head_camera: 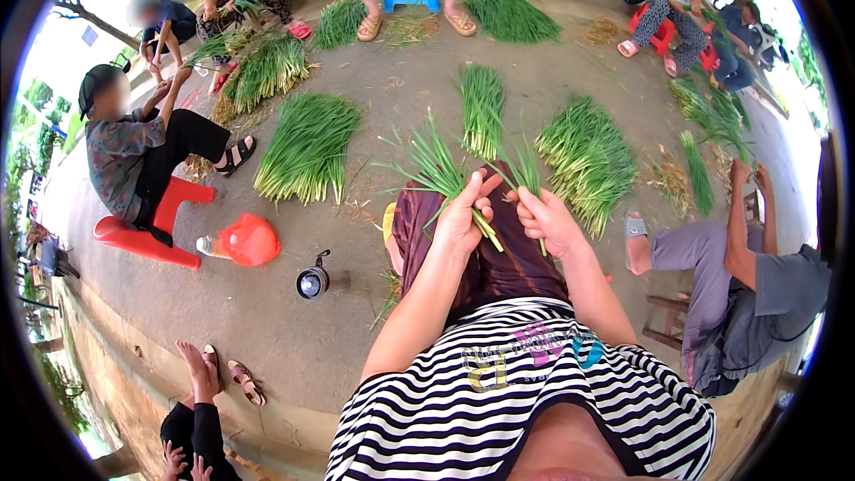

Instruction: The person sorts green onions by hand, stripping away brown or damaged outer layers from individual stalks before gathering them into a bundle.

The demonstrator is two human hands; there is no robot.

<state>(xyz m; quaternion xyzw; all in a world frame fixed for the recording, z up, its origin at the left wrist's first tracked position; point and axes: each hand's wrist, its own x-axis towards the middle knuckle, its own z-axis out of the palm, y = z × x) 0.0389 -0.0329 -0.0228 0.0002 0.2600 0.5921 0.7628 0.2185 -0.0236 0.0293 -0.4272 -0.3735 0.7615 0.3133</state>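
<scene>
Above my lap, my left hand (462, 215) grips a bunch of green garlic chives (437, 164); the pale cut ends stick out below the fingers and the leaves fan away from me. Close beside it, my right hand (544, 217) holds a smaller bunch of chives (528, 170) between thumb and fingers. Its stem ends point down toward my knees. The two bunches are apart at the hands, and their leaf tips spread near each other. Beyond my knees a narrow chive pile (482, 110) lies on the ground, with a wider pile (588, 160) to its right.
Left lies another large chive pile (307, 147). Nearby are a dark bottle (312, 282), a red plastic bag (254, 239) and a red stool (180, 204) under a seated person. Dry trimmings (670, 180) litter the right side. Several other people sit around, some handling chives.
</scene>
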